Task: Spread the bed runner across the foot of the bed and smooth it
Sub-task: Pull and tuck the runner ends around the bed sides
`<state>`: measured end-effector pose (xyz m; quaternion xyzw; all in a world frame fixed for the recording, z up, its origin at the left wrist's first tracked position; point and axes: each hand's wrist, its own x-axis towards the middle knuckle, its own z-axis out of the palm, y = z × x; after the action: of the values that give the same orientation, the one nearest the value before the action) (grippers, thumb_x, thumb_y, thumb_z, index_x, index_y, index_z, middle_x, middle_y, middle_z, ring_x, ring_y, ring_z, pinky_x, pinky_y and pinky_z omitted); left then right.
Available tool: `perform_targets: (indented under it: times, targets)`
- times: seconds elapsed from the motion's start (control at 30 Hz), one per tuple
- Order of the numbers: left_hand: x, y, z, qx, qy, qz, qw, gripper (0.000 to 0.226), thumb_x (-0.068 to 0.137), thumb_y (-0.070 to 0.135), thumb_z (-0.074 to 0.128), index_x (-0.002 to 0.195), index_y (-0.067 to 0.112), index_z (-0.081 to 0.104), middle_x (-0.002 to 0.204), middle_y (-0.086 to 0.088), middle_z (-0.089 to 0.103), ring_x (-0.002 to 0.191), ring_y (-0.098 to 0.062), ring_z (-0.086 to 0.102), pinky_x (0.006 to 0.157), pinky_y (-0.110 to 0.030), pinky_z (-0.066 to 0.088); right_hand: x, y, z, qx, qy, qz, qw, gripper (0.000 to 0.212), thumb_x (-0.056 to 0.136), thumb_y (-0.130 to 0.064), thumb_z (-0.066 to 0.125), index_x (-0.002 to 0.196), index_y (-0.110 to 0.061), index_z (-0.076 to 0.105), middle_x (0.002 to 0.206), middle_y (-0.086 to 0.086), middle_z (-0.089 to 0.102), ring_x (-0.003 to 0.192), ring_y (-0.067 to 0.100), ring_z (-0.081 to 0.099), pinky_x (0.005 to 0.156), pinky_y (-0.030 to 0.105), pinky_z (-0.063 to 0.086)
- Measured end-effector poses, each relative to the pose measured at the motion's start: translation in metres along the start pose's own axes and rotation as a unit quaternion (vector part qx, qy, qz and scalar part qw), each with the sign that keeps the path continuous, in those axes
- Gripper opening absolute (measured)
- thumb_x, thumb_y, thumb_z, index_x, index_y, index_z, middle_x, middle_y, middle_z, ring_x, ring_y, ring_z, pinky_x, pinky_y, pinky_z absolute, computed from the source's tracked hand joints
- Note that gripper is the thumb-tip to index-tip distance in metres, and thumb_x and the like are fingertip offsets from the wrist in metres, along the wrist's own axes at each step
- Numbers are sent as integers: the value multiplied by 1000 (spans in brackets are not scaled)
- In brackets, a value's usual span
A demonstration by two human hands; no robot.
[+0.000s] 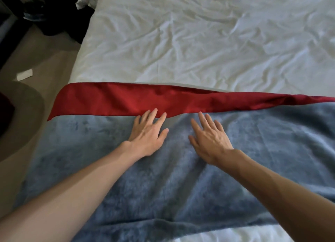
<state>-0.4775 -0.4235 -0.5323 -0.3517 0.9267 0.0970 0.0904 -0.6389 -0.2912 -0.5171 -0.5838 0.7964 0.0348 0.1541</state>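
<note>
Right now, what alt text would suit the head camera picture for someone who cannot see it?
Two bare hands, left hand and right hand, press flat on a grey-blue bed runner with a red strip, laid across a wrinkled white sheet.

No text, label, brand, number or sign can be read anywhere in this view. The small white slip of paper (24, 74) on the floor at the far left shows no legible marks.
</note>
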Motion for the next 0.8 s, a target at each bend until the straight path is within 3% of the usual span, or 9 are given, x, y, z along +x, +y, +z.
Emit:
perform_targets:
  times: [0.13,0.2,0.37,0.5,0.6,0.7,0.8]
  targets:
    - [23,-10,-7,16,-1,-5,1000,64,91,51,18,150,24,15,157,-10,12,143,-28,11,114,-45,13,27,5,-16,1,-2,-10,1000,60,99,-42,28,151,-16,12,158,16,0,146,30,-1,117,43,8]
    - [38,-14,-11,4,9,-9,1000,60,96,48,24,150,24,16,157,-11,14,143,-29,11,114,-45,12,37,10,-20,10,10,-15,1000,57,99,-39,31,149,-14,18,158,18,6,146,32,4,117,43,10]
    - [66,-18,-18,-6,36,-6,999,57,97,42,35,149,23,21,156,-10,15,142,-27,12,114,-44,14,62,26,-21,16,135,-42,990,40,90,-24,54,126,-7,53,135,25,47,126,39,45,104,50,35]
    - [90,-18,-19,-16,44,18,999,51,98,32,39,147,22,27,155,-10,19,142,-27,14,113,-44,15,92,42,-32,13,126,-2,992,33,97,-34,35,111,-15,58,111,9,60,105,29,55,97,41,36]
    - [105,-17,-18,-3,51,14,999,49,98,28,42,146,22,31,151,-10,26,139,-28,20,112,-44,18,112,55,-39,47,74,45,995,35,100,-33,32,98,-14,61,101,8,60,94,28,55,83,38,39]
    - [120,-14,-20,-2,88,-2,996,48,94,24,51,141,20,39,138,-9,41,126,-29,36,106,-44,26,125,74,-41,37,65,103,992,19,96,-19,43,105,-12,58,106,11,55,97,30,53,71,36,40]
    - [136,-10,-21,14,119,-6,993,44,90,22,59,133,17,49,123,-9,49,112,-30,46,97,-44,34,131,97,-38,4,55,139,989,21,92,-16,53,113,-13,53,110,12,49,103,31,49,79,40,40]
